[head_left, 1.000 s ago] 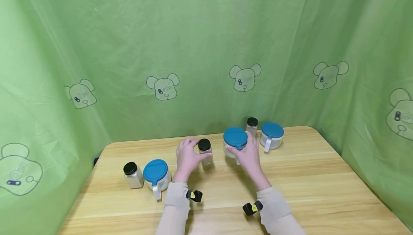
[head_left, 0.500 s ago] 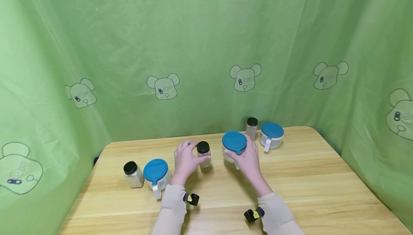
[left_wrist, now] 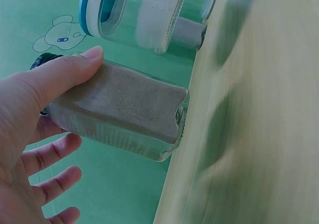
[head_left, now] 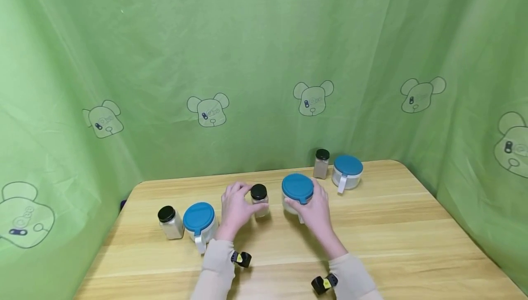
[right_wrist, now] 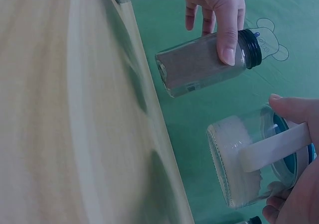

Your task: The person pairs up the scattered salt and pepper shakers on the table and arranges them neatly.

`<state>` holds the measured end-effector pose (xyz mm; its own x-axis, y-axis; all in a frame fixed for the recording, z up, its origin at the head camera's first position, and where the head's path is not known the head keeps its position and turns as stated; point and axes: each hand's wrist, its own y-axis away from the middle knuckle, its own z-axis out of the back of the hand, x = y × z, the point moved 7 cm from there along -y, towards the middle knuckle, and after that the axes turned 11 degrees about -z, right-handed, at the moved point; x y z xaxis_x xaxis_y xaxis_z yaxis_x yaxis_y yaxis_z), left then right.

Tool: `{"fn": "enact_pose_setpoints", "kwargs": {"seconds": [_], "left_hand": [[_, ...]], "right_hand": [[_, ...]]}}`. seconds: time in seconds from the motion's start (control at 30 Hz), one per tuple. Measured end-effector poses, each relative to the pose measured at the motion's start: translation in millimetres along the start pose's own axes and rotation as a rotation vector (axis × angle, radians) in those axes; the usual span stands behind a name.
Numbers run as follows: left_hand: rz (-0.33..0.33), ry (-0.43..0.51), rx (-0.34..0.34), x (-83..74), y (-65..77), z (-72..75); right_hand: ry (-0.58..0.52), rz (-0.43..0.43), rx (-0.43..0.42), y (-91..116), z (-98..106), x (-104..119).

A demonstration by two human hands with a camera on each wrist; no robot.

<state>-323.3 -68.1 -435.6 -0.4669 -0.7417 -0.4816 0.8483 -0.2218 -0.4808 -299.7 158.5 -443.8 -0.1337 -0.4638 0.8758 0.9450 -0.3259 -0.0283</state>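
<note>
Between thumb and index finger, my left hand (head_left: 236, 208) pinches a square glass spice jar (left_wrist: 119, 102) with a black screw lid and grey-brown powder inside. Its remaining fingers are spread in the left wrist view. My right hand (head_left: 316, 206) grips a round glass seasoning pot (right_wrist: 232, 157) near its blue lid (head_left: 298, 187). White grains fill part of that pot, and a white handle (right_wrist: 274, 148) sticks out from its side. Both containers hang above the wooden table, apart from their shadows. The pot is to the right of the jar, with a small gap between them.
At the left of the table (head_left: 392, 245) stand a black-lidded jar (head_left: 171, 224) with pale contents and a blue-lidded pot (head_left: 200, 220). A black-lidded jar (head_left: 321, 165) and another blue-lidded pot (head_left: 348, 172) stand at the back right. Green curtain (head_left: 264, 62) surrounds the table.
Both hands have moved toward the person and slightly left, carrying the spice jar and the seasoning pot. The back-right jar shows more fully now. The other containers have stayed put.
</note>
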Motion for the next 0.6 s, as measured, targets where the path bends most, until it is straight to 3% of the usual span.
{"fn": "enact_pose_setpoints", "kwargs": {"seconds": [0.6], "left_hand": [[-0.047, 0.035, 0.025, -2.1, 7.2, 0.5]], "right_hand": [[0.008, 0.007, -0.023, 22, -13, -6]]}}
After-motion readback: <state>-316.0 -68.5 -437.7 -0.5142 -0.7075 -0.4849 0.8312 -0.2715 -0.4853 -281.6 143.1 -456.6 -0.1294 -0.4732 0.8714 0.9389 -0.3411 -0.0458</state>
